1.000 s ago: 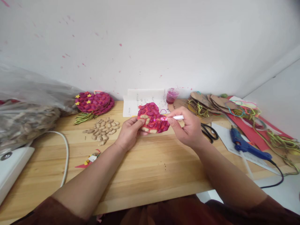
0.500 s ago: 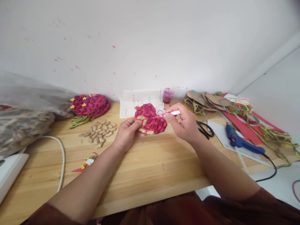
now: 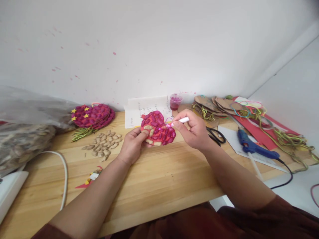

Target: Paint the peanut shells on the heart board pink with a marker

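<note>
My left hand point(image 3: 134, 142) grips the left edge of a peanut-covered craft piece point(image 3: 163, 135), thumb on top and fingers underneath. Most of its peanuts are magenta on a red base, while a few by my thumb are plain tan. In a pinch, my right hand point(image 3: 193, 130) holds a slim white-handled paintbrush point(image 3: 183, 120), its magenta-wet end at the upper middle of the piece. Behind them, a clear plastic cup point(image 3: 175, 101) contains magenta liquid. Loose unpainted peanuts point(image 3: 103, 143) lie left of my left hand.
Finished-looking magenta pieces point(image 3: 93, 116) with yellow stars are stacked at back left, beside a plastic bag of peanuts point(image 3: 27, 142). Black-handled scissors point(image 3: 216, 136), cardboard discs point(image 3: 206, 104) and a blue glue gun point(image 3: 256, 147) with its cord lie right. A white cable point(image 3: 65, 172) curves at left.
The brush tip has moved left and slightly down over the piece, with my right hand following. My left hand keeps its hold. The whole view has shifted slightly.
</note>
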Tool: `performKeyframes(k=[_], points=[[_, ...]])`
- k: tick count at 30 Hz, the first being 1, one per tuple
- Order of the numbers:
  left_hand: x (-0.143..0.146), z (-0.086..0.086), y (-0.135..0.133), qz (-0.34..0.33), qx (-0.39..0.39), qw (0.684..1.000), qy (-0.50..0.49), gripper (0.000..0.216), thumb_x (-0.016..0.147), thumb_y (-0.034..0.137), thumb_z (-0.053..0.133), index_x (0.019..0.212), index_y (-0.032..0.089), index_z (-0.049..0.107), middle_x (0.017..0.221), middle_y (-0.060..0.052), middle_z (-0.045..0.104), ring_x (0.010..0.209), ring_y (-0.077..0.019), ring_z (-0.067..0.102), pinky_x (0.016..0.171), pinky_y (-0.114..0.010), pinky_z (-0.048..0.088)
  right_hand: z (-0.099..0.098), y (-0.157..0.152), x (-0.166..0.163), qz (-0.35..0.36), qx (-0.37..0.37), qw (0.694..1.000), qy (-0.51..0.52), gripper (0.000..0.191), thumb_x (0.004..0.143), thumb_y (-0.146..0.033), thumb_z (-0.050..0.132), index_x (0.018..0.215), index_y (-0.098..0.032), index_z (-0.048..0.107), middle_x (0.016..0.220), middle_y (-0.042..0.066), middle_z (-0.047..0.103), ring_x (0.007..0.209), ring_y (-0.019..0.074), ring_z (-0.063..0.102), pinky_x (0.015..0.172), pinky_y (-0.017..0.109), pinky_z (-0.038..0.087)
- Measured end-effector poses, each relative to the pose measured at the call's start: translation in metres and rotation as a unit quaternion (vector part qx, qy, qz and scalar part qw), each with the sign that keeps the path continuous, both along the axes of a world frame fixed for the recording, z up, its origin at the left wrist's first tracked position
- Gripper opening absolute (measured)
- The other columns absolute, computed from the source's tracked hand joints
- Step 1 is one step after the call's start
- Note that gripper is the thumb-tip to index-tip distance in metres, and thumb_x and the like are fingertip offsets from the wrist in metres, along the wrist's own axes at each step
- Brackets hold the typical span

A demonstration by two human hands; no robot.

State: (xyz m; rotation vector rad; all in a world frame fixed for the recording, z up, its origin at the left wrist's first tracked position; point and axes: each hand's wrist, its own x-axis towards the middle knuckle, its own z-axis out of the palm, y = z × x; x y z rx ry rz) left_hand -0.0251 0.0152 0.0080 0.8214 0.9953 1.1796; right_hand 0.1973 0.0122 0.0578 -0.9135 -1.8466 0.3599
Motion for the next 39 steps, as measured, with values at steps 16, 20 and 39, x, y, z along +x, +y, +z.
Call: performKeyframes(k=[16,20,39], points=[[-0.0019,-0.0044,-0.0006,-0.014,0.022,1.0,0.013,0.035,0.064,0.037,0.089,0.084,0.015,0.072,0.071,-0.001,0.071,0.055,-0.0123,0.062,0.049,-0.023,0.055,0.003,0.0003,0.0024,-0.037,-0.007,0.999,-0.006,0.006,0.095,-0.027,0.063,0.091,-0.022,0.063,0.082,0.0,0.067,0.071,0.0133,0.059,0.067,0.028,0.045],[-0.0017,-0.0052,-0.0006,-0.011,0.024,0.999,0.017,0.036,0.064,0.037,0.089,0.087,0.015,0.072,0.075,-0.001,0.072,0.057,-0.0125,0.063,0.05,-0.024,0.056,0.002,0.0003,0.002,-0.03,-0.008,1.0,0.0,0.007,0.096,-0.028,0.062,0.092,-0.022,0.063,0.082,-0.001,0.067,0.071,0.0123,0.059,0.068,0.027,0.046],[0.0,-0.0034,-0.0018,-0.013,0.033,0.999,0.027,0.035,0.066,0.038,0.088,0.085,0.016,0.069,0.073,0.0,0.071,0.057,-0.0129,0.064,0.051,-0.023,0.055,0.0023,-0.0018,-0.0014,-0.042,0.011,0.999,-0.017,0.004,0.095,-0.025,0.062,0.093,-0.022,0.063,0.087,0.0,0.071,0.075,0.0128,0.063,0.07,0.027,0.048]])
